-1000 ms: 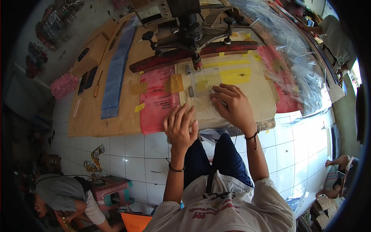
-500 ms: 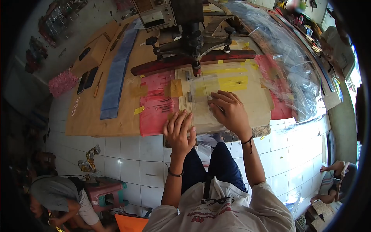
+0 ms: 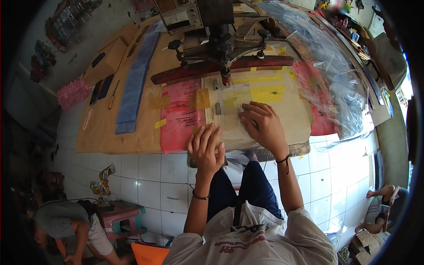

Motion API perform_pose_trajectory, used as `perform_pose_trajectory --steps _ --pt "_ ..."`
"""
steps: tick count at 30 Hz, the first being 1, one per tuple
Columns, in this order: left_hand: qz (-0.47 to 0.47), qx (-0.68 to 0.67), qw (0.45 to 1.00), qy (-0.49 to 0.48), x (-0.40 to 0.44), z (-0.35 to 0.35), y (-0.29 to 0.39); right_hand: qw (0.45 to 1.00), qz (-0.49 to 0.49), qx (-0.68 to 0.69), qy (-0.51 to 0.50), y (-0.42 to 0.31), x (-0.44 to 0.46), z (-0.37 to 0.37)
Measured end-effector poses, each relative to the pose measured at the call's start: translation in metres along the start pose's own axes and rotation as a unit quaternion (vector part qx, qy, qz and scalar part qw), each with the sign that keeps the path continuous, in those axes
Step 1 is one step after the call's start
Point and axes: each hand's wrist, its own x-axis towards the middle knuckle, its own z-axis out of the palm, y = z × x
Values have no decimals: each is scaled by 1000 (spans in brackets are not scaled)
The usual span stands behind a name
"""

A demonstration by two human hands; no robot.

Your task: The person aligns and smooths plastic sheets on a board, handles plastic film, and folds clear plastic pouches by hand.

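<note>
L hand [image 3: 205,148] lies open by red sheet's [image 3: 179,126] edge, gripping nothing; R hand [image 3: 264,126] curls on clear film [image 3: 232,121], can't tell if pinching; film's laid on tan board [image 3: 293,119], yellow tape [image 3: 267,92] down; smoothing prob. unfinished; red bar [image 3: 185,72] beyond.

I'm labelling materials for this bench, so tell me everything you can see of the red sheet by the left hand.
The red sheet lies flat on the brown tabletop, running from the front edge toward the dark red bar. It looks like thin plastic, marked with short dark lines. Yellow tape sits at its left edge, brown tape at its right. The left hand is over its near right corner; contact is unclear.
</note>
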Motion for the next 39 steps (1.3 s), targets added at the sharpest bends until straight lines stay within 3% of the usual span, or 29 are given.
perform_pose_trajectory --steps 24,31,37,39 --pt "-1 -5 1000 9 1 -3 3 1000 3 -2 2 0 -2 2" --pt "-52 -19 996 -66 40 -34 31 1000 5 0 6 -2 -1 2" --pt "55 -78 988 -117 74 -10 28 999 23 0 -31 -2 4 0" --pt "37 -83 989 -117 73 -10 31 999 31 -29 -34 8 11 6"
